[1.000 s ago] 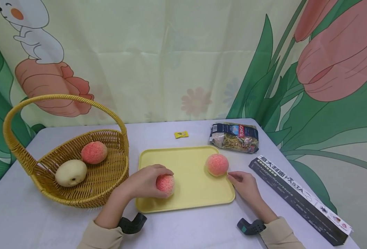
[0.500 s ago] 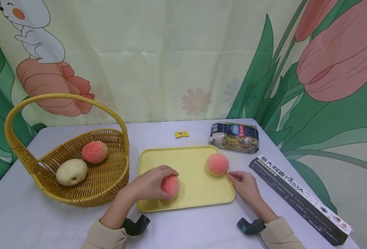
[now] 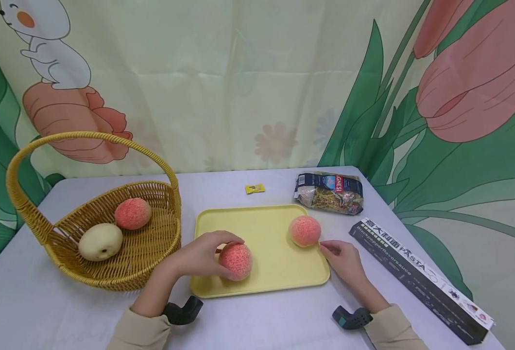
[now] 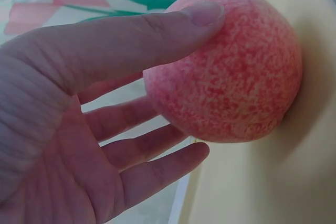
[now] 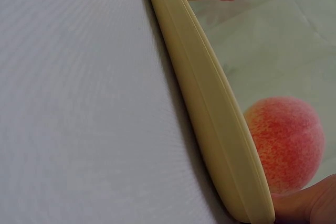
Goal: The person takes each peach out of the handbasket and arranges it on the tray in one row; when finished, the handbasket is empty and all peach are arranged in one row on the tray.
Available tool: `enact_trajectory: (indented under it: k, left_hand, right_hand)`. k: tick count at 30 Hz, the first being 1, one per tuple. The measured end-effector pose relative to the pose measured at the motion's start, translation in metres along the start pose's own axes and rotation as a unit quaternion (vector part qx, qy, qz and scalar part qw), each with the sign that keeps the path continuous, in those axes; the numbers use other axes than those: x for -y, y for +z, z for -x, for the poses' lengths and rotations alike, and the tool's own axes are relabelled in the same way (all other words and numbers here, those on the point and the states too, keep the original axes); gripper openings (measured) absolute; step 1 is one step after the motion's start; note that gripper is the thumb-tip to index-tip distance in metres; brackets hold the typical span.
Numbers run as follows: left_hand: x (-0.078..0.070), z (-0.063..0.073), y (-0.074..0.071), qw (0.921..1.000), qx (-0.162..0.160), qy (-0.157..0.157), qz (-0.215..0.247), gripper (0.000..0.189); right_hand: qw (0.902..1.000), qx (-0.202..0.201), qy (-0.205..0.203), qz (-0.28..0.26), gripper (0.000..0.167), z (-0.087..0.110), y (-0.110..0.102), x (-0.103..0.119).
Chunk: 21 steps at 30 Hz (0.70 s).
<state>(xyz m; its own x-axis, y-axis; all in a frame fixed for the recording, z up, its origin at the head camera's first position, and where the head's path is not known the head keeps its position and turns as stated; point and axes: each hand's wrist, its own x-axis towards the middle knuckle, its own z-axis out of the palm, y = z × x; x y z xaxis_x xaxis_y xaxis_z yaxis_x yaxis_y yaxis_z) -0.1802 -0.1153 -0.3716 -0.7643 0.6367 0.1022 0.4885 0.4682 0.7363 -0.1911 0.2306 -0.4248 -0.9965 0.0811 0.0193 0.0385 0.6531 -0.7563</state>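
Note:
My left hand (image 3: 202, 255) is around the left side of a pink peach (image 3: 237, 261) that rests on the yellow tray (image 3: 268, 279). In the left wrist view the thumb overlaps the peach (image 4: 236, 72) while the other fingers extend loosely behind it. A gap shows between the hand and the fruit. At the tray's right rim my right hand (image 3: 342, 260) pinches the edge with thumb and fingers. A second peach (image 3: 304, 231) sits on the tray close by those fingertips; the right wrist view shows it (image 5: 286, 145) beyond the tray wall.
Left of the tray stands a wicker basket (image 3: 159, 260) with a tall handle, holding a pink peach (image 3: 132, 213) and a pale round fruit (image 3: 100, 242). Behind are a small yellow packet (image 3: 255, 188) and a pasta bag (image 3: 329, 193). A long pasta box (image 3: 421, 279) lies at right.
The left hand first moved right with the peach, then drew back left and loosened its fingers, leaving the peach on the tray. The right hand has stayed at the rim.

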Motion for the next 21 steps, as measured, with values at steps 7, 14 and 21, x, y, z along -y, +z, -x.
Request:
enact_trajectory:
  k: [7, 14, 21]
  left_hand:
    - [0.004, -0.003, 0.001, 0.9986, 0.000, -0.009, 0.053, 0.054]
    - [0.006, -0.009, 0.005, 0.9973, -0.013, -0.011, 0.072, 0.055]
    - [0.008, -0.015, 0.007, 0.9961, -0.019, -0.009, 0.085, 0.055]
  right_hand:
    - [0.9999, 0.003, -0.004, 0.010, 0.023, -0.002, 0.000, -0.005]
    - [0.9998, -0.003, -0.016, 0.012, 0.023, -0.001, 0.001, -0.007]
    - [0.9998, -0.001, -0.018, 0.012, 0.023, -0.001, 0.001, -0.005]
